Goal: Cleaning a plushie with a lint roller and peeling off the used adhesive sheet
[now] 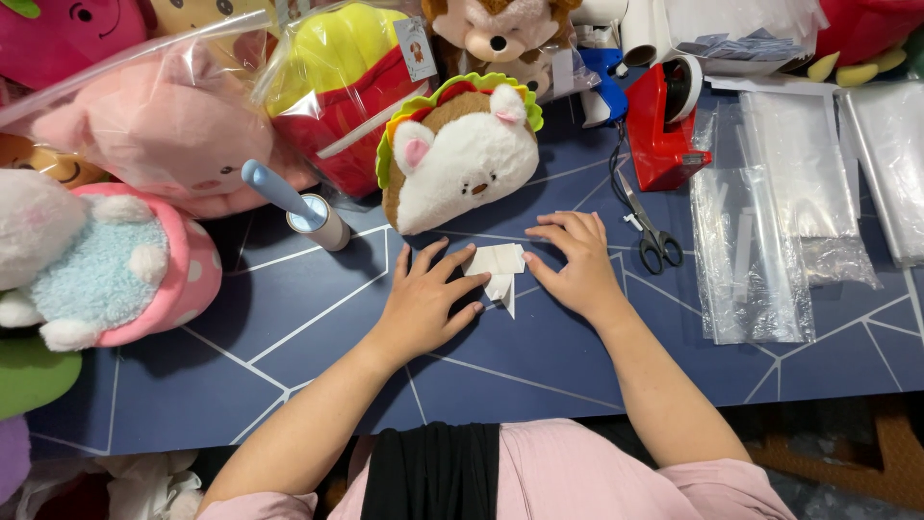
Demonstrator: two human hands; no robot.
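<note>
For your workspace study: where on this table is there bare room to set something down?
Bare table lies near the front edge, left of the left hand, and right of the right hand below the scissors. The back is crowded with plush toys, and clear bags fill the right.

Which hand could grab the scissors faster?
The right hand, probably. The scissors lie just past it on the blue table, on its own side. The left hand rests on the folded white paper and would have to cross over.

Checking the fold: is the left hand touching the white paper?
Touching. The head view shows the left hand with fingertips resting on the white paper, no gap.
</note>
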